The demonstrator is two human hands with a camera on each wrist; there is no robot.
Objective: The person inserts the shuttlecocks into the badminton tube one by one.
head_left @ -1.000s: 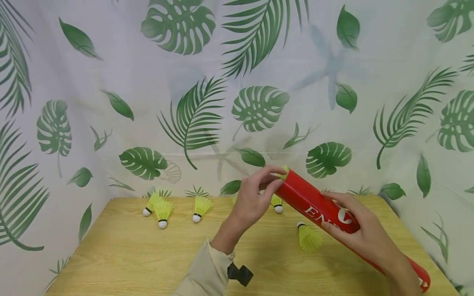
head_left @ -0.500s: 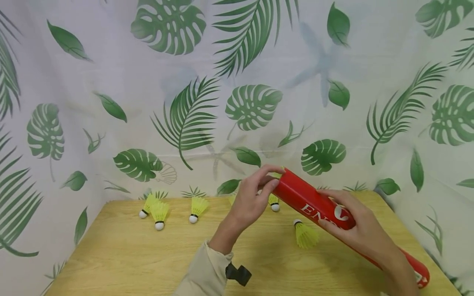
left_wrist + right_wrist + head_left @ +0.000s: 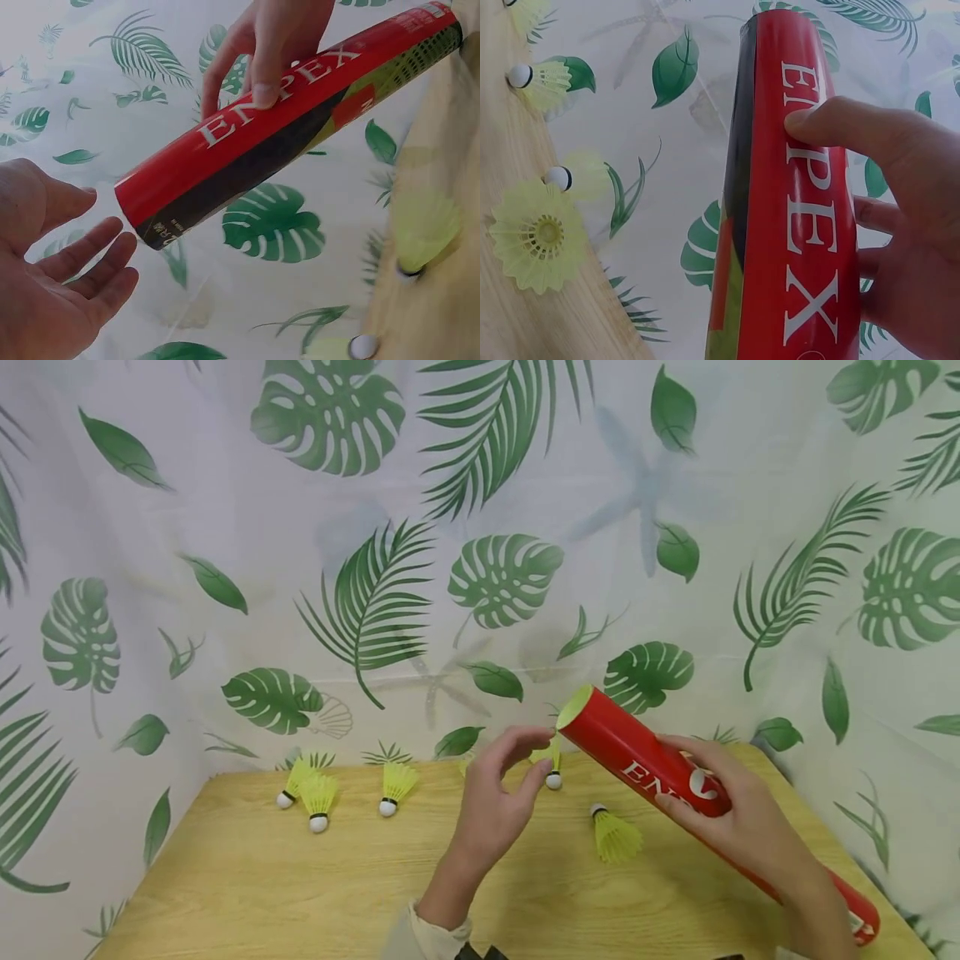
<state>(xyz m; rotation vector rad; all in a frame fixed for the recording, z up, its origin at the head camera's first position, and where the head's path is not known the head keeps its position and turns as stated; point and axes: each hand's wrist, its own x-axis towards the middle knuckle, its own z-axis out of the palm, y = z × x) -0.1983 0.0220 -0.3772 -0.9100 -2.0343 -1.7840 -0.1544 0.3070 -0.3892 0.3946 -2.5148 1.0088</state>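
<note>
A red tube printed ENPEX (image 3: 637,760) slants above the table, its mouth raised toward the left. My right hand (image 3: 738,827) grips it around the middle, with the thumb across the lettering (image 3: 810,180) in the right wrist view. The pale yellow-green mouth of the tube (image 3: 575,707) shows in the head view; what lies deeper inside cannot be made out. Just short of that mouth, my left hand (image 3: 495,806) holds nothing, its fingers loosely bent and apart from the tube. Below the tube, a yellow shuttlecock (image 3: 617,837) lies on its side.
Several more yellow shuttlecocks lie along the back of the wooden table (image 3: 300,893): a touching pair (image 3: 318,802) at left, one (image 3: 395,789) nearer the middle, another (image 3: 553,768) behind the left hand. A leaf-patterned cloth (image 3: 405,710) hangs behind and at both sides.
My left hand has come off the tube's mouth and drawn back down and left, uncovering the opening. The right hand keeps its grip. The head view has shifted slightly.
</note>
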